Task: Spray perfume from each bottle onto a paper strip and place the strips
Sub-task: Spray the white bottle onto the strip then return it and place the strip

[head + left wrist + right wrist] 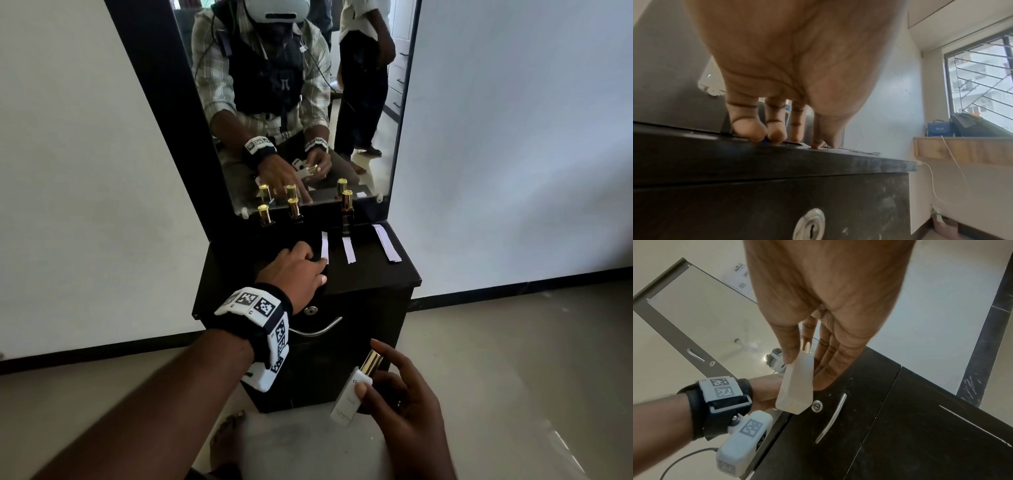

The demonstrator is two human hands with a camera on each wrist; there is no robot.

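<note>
My left hand [301,270] rests on the black cabinet top [370,277], and its index fingertip touches the near end of the leftmost paper strip [324,251]. In the left wrist view the left hand [781,136] has its fingertips down on the cabinet top [818,160]. Two more white strips [349,251] [387,243] lie to the right. Three dark perfume bottles with gold caps [265,216] [295,209] [346,214] stand at the back. My right hand [394,394] holds a white gold-capped bottle [352,394] low in front of the cabinet. The right wrist view shows that right hand [805,371] gripping the bottle [797,389].
A tall mirror [291,102] stands behind the bottles and reflects me and a second person standing. The cabinet front has a lock [311,310] and a curved metal handle [318,329]. White walls flank the cabinet, with tiled floor [513,342] around it.
</note>
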